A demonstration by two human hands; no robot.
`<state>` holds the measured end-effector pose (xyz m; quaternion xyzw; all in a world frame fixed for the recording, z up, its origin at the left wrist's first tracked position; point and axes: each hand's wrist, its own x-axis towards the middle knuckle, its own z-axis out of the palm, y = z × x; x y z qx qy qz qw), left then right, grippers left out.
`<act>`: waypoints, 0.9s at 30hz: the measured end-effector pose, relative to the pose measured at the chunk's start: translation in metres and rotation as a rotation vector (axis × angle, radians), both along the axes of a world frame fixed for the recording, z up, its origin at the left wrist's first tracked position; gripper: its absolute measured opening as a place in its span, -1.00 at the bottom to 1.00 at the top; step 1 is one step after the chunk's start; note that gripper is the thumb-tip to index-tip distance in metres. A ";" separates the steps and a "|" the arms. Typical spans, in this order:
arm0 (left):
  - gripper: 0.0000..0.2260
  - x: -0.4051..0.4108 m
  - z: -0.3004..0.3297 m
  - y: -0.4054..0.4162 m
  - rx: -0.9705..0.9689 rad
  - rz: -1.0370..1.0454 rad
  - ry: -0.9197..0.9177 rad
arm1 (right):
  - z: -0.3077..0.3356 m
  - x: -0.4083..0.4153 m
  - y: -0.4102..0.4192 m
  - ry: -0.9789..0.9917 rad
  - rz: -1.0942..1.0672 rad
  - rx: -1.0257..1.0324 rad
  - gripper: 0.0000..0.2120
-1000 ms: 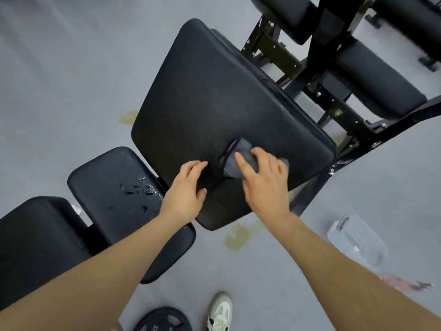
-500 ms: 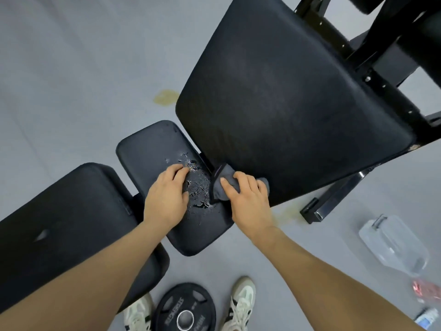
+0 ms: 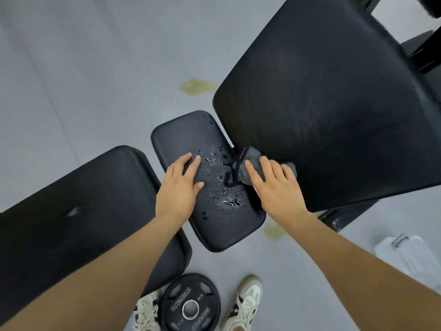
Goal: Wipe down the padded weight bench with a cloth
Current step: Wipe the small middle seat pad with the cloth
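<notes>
Right hand [image 3: 274, 187]: fingers [image 3: 254, 172] flat on grey cloth [image 3: 245, 167], pressing it at the seat pad [image 3: 210, 187] edge. Left hand [image 3: 177, 187]: released, flat on pad. Droplets [image 3: 224, 187] between them. I judge a risk: loose cloth could bunch and smear water.

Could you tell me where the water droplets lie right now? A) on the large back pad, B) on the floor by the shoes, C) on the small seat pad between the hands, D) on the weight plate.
C: the droplets glisten on the small seat pad, between the left hand and the cloth under the right hand.
</notes>
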<state>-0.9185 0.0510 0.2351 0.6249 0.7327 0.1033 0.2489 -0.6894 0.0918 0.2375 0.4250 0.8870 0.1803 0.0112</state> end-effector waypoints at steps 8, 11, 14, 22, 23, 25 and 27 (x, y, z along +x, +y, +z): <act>-0.43 -0.023 0.011 0.007 0.023 -0.055 0.031 | 0.031 -0.002 -0.025 0.227 -0.193 -0.200 -0.41; -0.33 -0.046 0.014 0.017 0.016 0.072 0.036 | 0.032 -0.048 0.004 0.377 -0.233 -0.183 -0.40; -0.20 -0.064 0.011 0.026 -0.037 0.088 -0.002 | 0.007 -0.096 0.006 0.384 -0.261 -0.231 -0.44; -0.16 -0.065 0.002 0.031 -0.066 0.147 -0.190 | -0.024 -0.127 0.042 0.477 -0.309 -0.288 -0.51; -0.16 -0.065 0.001 0.031 -0.062 0.147 -0.185 | -0.022 -0.140 0.060 0.499 -0.320 -0.304 -0.52; -0.16 -0.064 0.002 0.032 -0.063 0.139 -0.166 | -0.016 -0.164 0.091 0.499 -0.376 -0.383 -0.54; -0.16 -0.063 0.003 0.033 -0.063 0.137 -0.152 | -0.016 -0.171 0.105 0.486 -0.397 -0.407 -0.53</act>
